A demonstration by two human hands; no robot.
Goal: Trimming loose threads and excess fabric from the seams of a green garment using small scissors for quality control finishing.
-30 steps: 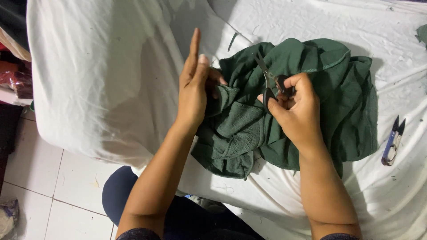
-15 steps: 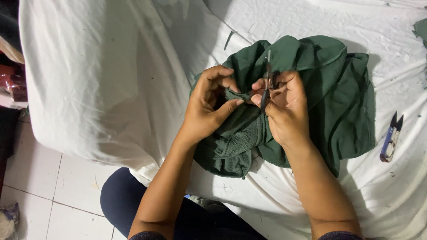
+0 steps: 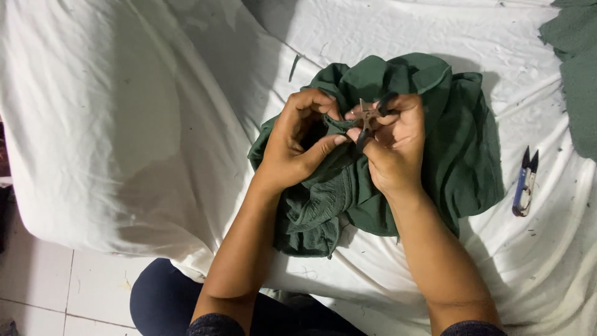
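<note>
While pinching a fold of the green garment (image 3: 398,155) on the white-sheeted surface (image 3: 155,124), left hand (image 3: 298,146) fingers clenching cloth, right hand (image 3: 392,146) gripping small scissors (image 3: 368,121), risking snipping fabric or a fingertip.

Both hands meet over the green cloth (image 3: 435,155) on a white sheet (image 3: 124,124). The left hand (image 3: 292,146) pinches a fold — the right hand (image 3: 392,146) grips small scissors (image 3: 368,121) at it. Blue snips (image 3: 524,183) lie apart, to the right.
</note>
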